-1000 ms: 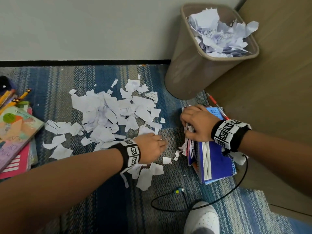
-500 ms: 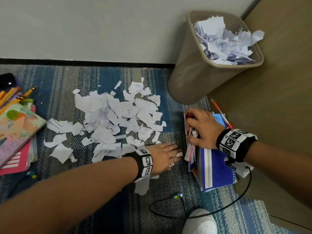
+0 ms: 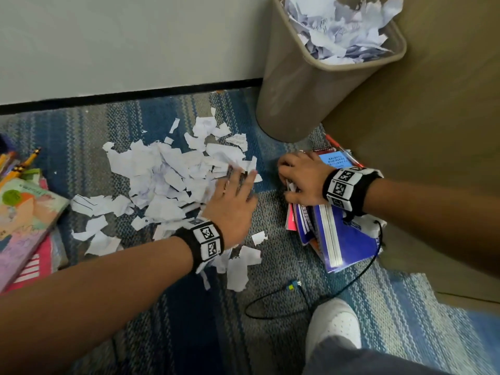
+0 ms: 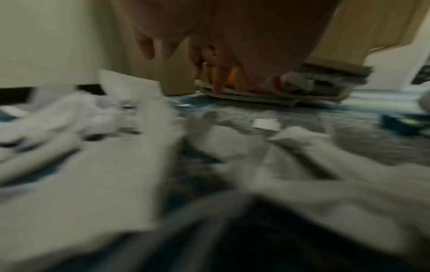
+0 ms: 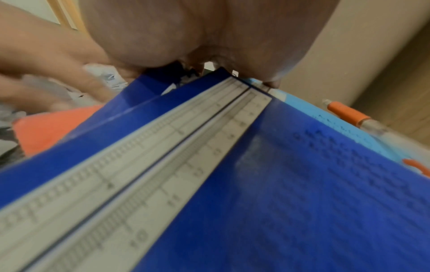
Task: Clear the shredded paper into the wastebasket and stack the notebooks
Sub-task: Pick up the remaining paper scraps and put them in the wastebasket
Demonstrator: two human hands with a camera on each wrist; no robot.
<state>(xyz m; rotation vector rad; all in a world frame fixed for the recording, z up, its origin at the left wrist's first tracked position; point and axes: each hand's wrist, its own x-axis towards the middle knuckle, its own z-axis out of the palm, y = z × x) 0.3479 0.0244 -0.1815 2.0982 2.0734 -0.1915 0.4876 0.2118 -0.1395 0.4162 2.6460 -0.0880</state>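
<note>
White shredded paper (image 3: 167, 180) lies in a loose pile on the blue striped rug. My left hand (image 3: 239, 182) lies flat on the pile's right edge with straight, motion-blurred fingers. In the left wrist view the paper (image 4: 93, 174) is blurred under the left hand (image 4: 221, 55). A stack of notebooks (image 3: 343, 239) with a blue cover (image 5: 302, 184) on top sits at the right. My right hand (image 3: 290, 182) rests on its far left corner, fingers curled round a bunch of paper scraps. The tan wastebasket (image 3: 297, 90) behind it is heaped with paper.
Colourful books (image 3: 24, 220) and pencils (image 3: 19, 163) lie at the left edge. A red pen (image 3: 341, 147) lies beside the notebooks against a wooden panel (image 3: 433, 131). A black cable (image 3: 311, 301) loops near a white shoe (image 3: 335, 326). A wall (image 3: 108, 44) borders the rug.
My left hand opened from a fist and moved from the scraps near the notebooks up onto the pile's right edge. The right hand stayed on the notebooks.
</note>
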